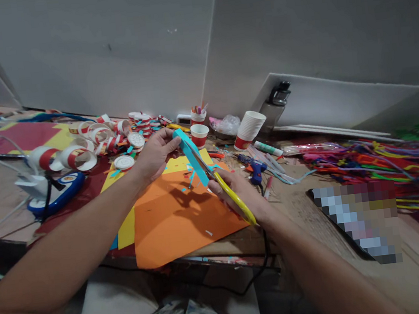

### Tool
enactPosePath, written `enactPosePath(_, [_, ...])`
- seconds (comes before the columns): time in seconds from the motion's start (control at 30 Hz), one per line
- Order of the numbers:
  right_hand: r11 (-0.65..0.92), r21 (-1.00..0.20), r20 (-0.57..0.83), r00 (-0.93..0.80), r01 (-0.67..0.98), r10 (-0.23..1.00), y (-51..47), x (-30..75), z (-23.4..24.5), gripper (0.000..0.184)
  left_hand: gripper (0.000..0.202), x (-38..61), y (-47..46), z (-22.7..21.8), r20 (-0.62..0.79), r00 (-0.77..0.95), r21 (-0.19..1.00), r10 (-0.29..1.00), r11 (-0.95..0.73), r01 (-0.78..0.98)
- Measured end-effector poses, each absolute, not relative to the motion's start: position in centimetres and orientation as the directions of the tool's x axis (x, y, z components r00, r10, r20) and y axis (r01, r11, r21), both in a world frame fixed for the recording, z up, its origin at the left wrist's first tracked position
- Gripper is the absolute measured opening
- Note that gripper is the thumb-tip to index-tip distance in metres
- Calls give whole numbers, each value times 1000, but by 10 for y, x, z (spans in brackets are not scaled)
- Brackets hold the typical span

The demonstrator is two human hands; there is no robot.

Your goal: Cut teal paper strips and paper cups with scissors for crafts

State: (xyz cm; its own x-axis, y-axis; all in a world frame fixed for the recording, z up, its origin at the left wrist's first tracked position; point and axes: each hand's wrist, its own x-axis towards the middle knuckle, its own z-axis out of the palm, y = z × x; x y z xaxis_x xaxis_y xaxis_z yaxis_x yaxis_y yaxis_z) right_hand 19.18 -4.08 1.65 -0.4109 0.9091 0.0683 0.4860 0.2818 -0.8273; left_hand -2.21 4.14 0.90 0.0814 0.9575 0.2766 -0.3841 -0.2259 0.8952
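Observation:
My left hand (155,155) pinches the upper end of a turquoise paper strip (193,157) above the table. My right hand (239,192) grips yellow-handled scissors (233,197); their blades run up along the strip. Both hands hover over an orange paper sheet (175,221), which lies on a yellow sheet (126,227). Small turquoise scraps are scattered on the orange sheet.
Cut red-and-white paper cups (80,151) are piled at the left, with a stack of whole cups (250,129) behind. A blue glue gun (256,168) and markers lie right of the sheets. Coloured pipe cleaners (392,166) fill the right side. A white wall stands behind.

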Motion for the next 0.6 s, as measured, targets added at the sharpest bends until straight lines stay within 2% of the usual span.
enactPosePath(0.33, [282,-818,47,-430,501,902,-40,193,19,39,18,-29,47,7,424,-55,872,904,-424,-244])
enactPosePath(0.6, [281,-833,65,-419,477,906,-40,192,16,39,25,-19,38,7,286,81,901,955,-240,-362])
